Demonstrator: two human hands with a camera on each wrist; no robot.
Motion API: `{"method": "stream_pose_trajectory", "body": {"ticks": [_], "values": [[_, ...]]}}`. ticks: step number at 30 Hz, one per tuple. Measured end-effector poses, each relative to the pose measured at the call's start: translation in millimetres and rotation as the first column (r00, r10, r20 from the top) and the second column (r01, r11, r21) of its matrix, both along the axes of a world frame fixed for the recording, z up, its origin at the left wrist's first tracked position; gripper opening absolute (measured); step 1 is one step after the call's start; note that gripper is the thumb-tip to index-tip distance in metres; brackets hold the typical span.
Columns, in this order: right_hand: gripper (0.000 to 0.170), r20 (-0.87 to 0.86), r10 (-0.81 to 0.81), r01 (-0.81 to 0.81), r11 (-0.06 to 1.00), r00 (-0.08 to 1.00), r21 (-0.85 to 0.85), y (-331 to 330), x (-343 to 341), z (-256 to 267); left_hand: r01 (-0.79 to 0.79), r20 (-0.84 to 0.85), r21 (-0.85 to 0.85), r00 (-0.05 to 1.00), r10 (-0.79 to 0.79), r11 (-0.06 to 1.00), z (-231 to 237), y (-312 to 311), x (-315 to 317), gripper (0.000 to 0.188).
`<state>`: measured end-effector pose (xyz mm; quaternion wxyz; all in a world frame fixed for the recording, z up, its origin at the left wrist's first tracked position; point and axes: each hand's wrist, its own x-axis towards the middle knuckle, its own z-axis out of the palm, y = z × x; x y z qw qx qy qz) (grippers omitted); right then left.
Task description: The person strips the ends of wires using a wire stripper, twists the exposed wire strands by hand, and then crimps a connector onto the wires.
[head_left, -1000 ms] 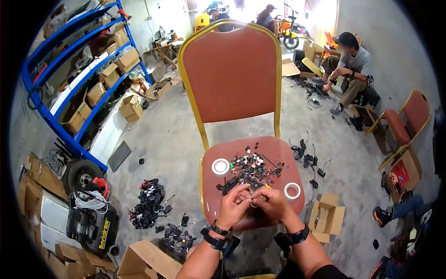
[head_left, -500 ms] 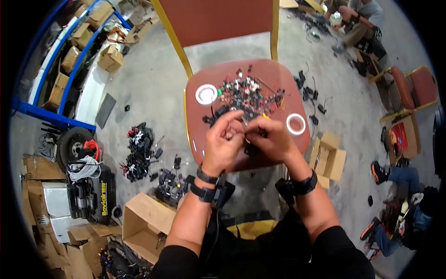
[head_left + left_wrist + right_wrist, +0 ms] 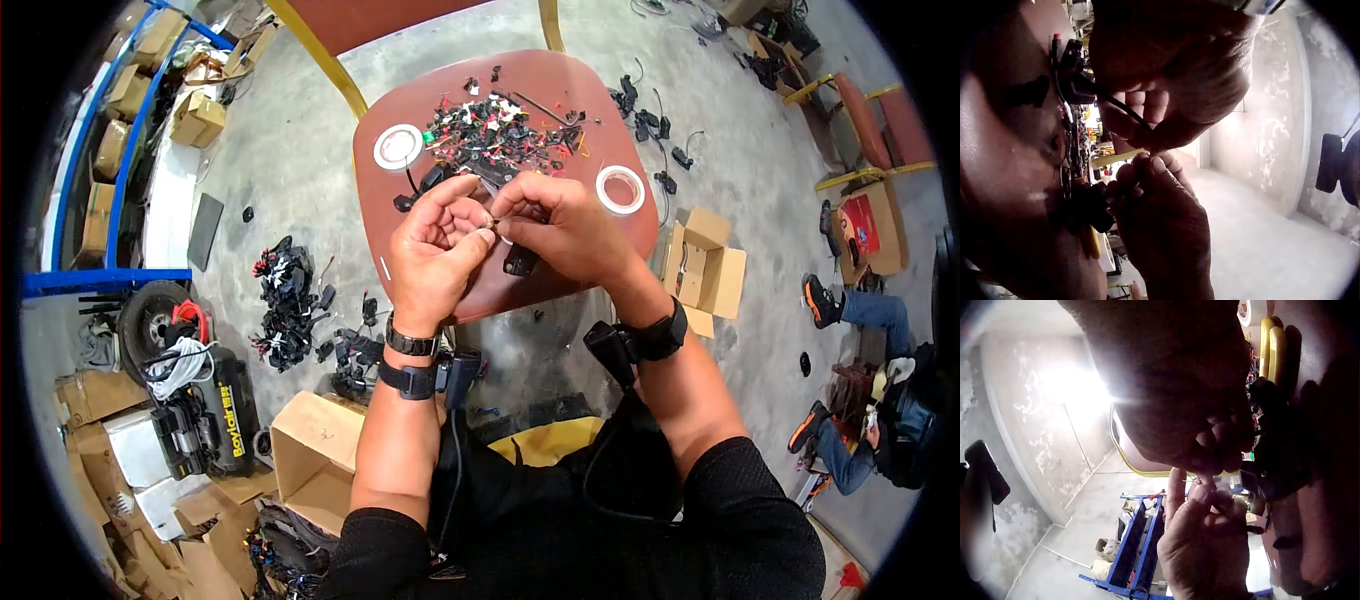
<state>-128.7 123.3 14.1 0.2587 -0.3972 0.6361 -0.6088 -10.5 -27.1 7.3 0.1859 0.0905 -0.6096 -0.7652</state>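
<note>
My hands meet fingertip to fingertip over the front of a red chair seat [image 3: 390,232]. The left hand [image 3: 435,245] pinches the end of a thin black cable [image 3: 1124,107], which runs from a black plastic part [image 3: 1075,81]. Thumb and forefinger of the right hand [image 3: 560,225] pinch at the same cable end, which the fingers mostly hide; I cannot tell what is fixed there. Another black part [image 3: 520,260] lies under the right hand. Just beyond both hands spreads a pile of small black, red and white connectors [image 3: 495,130].
Two white tape rolls, left [image 3: 399,148] and right [image 3: 620,190], lie on the seat. A thin rod [image 3: 540,107] lies by the pile. On the floor are black cable parts [image 3: 288,300], an open carton [image 3: 705,265] at right and a larger carton [image 3: 315,450] at left.
The head view has tilted down, so the seat and hands appear higher and the chair back mostly leaves the frame. Both hands stay together at the fingertips; the left palm now shows more.
</note>
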Motion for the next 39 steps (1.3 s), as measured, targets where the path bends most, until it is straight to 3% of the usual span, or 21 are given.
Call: {"method": "stream_pose_trajectory", "body": {"ticks": [6, 13, 15, 20, 24, 26, 30, 33, 34, 36, 39], "values": [[0.007, 0.066, 0.023, -0.022, 1.0, 0.998, -0.011, -0.9, 1.8, 1.5, -0.031, 0.04, -0.034, 0.999, 0.032, 0.999, -1.0, -0.3, -1.2, 0.053], [0.01, -0.011, -0.019, 0.019, 1.0, 1.0, -0.025, -2.5, 3.0, 1.9, -0.03, 0.031, -0.032, 0.999, 0.031, 0.999, 2.9, -1.6, -4.2, 0.052], [0.011, -0.064, -0.049, 0.045, 0.996, 0.997, -0.072, -3.0, -0.5, -4.6, -0.043, 0.028, -0.06, 0.999, 0.045, 0.997, 2.2, -2.1, -4.5, 0.051], [0.009, -0.047, -0.296, 0.297, 0.955, 0.954, 0.02, 13.9, -29.4, -9.2, -0.127, 0.009, -0.098, 0.992, 0.128, 0.987, 0.9, -18.8, -1.6, 0.049], [0.009, 0.107, -0.315, 0.306, 0.948, 0.943, 0.092, 21.9, -36.4, 0.8, -0.044, 0.059, -0.05, 0.997, 0.047, 0.998, 1.1, -33.1, 5.6, 0.048], [0.009, -0.032, -0.307, 0.308, 0.942, 0.951, 0.131, 22.3, -39.7, -6.5, 0.003, 0.121, -0.037, 0.993, 0.002, 0.999, 7.5, -34.0, 9.6, 0.046], [0.015, -0.208, -0.248, 0.301, 0.91, 0.946, 0.285, 23.9, -37.8, 4.4, 0.028, 0.077, 0.032, 0.997, -0.031, 0.999, 4.8, -36.6, 17.6, 0.045], [0.014, -0.563, -0.178, 0.258, 0.964, 0.807, 0.065, 18.7, -36.5, -11.5, 0.017, 0.075, 0.031, 0.997, -0.02, 0.999, 4.5, -42.0, 22.1, 0.044], [0.015, -0.622, -0.161, 0.259, 0.963, 0.766, 0.069, 17.4, -34.9, -16.5, 0.016, 0.077, 0.016, 0.997, -0.017, 1.0, 5.3, -43.5, 23.5, 0.044], [0.016, -0.731, -0.123, 0.262, 0.962, 0.672, 0.079, 16.3, -31.7, -23.9, 0.014, 0.081, -0.012, 0.997, -0.013, 1.0, 6.8, -46.0, 25.4, 0.043], [0.017, -0.737, -0.125, 0.292, 0.951, 0.665, 0.102, 12.8, -30.5, -28.0, 0.009, 0.049, 0.002, 0.999, -0.009, 1.0, 5.9, -47.0, 27.5, 0.042]]}}
